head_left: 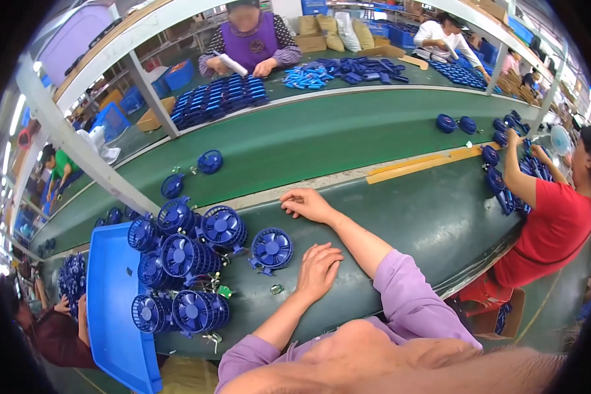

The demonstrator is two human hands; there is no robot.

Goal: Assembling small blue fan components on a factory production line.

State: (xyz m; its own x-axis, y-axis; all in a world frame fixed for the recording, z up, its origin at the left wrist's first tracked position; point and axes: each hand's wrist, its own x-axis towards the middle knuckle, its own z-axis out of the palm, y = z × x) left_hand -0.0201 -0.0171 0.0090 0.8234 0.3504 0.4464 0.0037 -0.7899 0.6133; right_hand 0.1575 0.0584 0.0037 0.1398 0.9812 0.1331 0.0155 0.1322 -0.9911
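Observation:
My left hand rests on the dark green worktable, fingers stretched out and holding nothing. Farther off, near the table's far edge, hovers or rests my right hand; its fingers are loosely bent, with nothing seen in them. Just left of my left hand lies a single blue fan head with a round grille and blades. A small green circuit board sits close by. More blue fan heads are stacked at the left, with thin wires and another green board among them.
A blue plastic tray stands at the left edge. Beyond the table runs a green conveyor belt carrying several fan parts. A yellow strip lies along its edge. A person in red works at the right; others sit across the belt.

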